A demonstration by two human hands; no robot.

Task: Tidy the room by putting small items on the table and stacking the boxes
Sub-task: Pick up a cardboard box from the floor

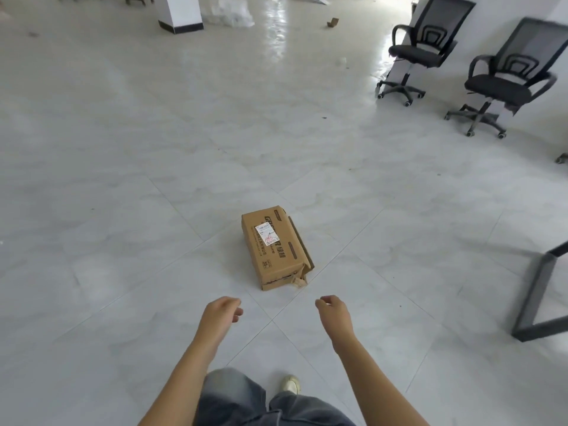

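So the cardboard box (273, 250) is sitting on the pale tiled floor (123, 210), pretty much dead centre of the frame and a touch below the middle. It lies flat with its long side running away from the camera. There's a white shipping label (265, 233) with some red scribble on its top face, and the near right corner looks torn and crumpled. Both hands are out in front at lower centre, just short of the box and not touching it. The left hand (222, 312) is off to its lower left and the right hand (332, 312) to its lower right, with fingers on both loosely curled and nothing held in either. Along the bottom edge you get grey jeans (230, 398) and one light shoe (290, 385). In the upper right there's a black office chair (421, 53) and a second chair (507, 84) beside it, both on castors. A dark metal frame (541, 296) pokes in at the right edge. In the upper left stands a white pillar (179, 10) with a heap of clear plastic (230, 12) just beside it, and a small brown scrap (332, 23) lies on the floor at top centre
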